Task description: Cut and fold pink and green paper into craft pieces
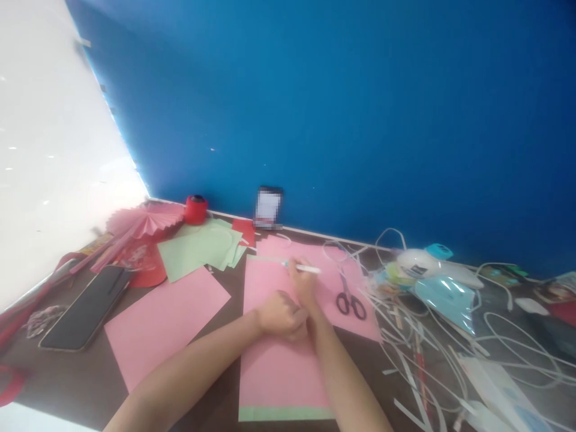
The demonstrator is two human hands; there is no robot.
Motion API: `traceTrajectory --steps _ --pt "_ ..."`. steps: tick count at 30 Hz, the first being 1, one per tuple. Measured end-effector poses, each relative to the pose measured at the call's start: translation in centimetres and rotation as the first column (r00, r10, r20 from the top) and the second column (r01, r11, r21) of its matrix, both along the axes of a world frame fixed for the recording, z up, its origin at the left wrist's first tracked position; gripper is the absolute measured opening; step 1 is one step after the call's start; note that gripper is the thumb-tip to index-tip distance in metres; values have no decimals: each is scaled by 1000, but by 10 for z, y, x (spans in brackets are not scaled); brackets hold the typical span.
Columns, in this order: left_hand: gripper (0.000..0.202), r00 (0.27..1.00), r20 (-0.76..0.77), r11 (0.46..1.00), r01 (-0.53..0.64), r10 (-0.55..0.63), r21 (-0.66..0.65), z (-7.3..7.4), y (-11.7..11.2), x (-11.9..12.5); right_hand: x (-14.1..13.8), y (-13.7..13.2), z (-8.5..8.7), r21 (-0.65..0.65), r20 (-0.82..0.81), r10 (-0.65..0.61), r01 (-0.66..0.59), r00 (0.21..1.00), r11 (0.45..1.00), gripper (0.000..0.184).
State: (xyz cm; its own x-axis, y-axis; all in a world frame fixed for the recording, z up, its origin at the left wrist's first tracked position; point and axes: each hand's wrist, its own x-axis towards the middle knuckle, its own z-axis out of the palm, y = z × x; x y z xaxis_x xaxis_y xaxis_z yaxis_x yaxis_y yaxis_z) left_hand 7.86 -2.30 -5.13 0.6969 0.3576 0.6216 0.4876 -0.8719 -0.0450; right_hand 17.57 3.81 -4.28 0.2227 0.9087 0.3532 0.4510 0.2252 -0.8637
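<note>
My right hand (302, 282) is closed around a white pen (308, 269), its teal tip towards the left, near the top of a pink sheet of paper (279, 372). A green strip (285, 413) shows along that sheet's bottom edge. My left hand (282, 316) rests on the same sheet as a closed fist, against my right wrist, with nothing showing out of it. Scissors with black handles (351, 305) lie to the right on another pink sheet (366, 324), blades pointing away from me.
At left lie a pink sheet (166, 324), a dark phone (85, 309), green papers (198, 249) and a pleated pink paper fan (146, 221). A red roll (196, 210) stands behind. Tangled white cables (499, 330) and a blue plastic packet (445, 300) crowd the right. A blue wall (337, 120) closes the back.
</note>
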Motion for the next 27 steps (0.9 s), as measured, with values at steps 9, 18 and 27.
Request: traceTrajectory --steps 9,18,27 --pt "28 1000 -26 999 10 -11 -50 -5 4 1 -1 -1 -4 26 201 9 -14 980 1000 32" --pt "28 999 -53 995 4 -9 -101 -3 3 0 1 -3 -3 47 66 -16 13 998 999 31" --pt "22 998 -61 995 -15 9 -94 -4 3 0 -1 -3 2 -22 48 127 -126 991 992 35"
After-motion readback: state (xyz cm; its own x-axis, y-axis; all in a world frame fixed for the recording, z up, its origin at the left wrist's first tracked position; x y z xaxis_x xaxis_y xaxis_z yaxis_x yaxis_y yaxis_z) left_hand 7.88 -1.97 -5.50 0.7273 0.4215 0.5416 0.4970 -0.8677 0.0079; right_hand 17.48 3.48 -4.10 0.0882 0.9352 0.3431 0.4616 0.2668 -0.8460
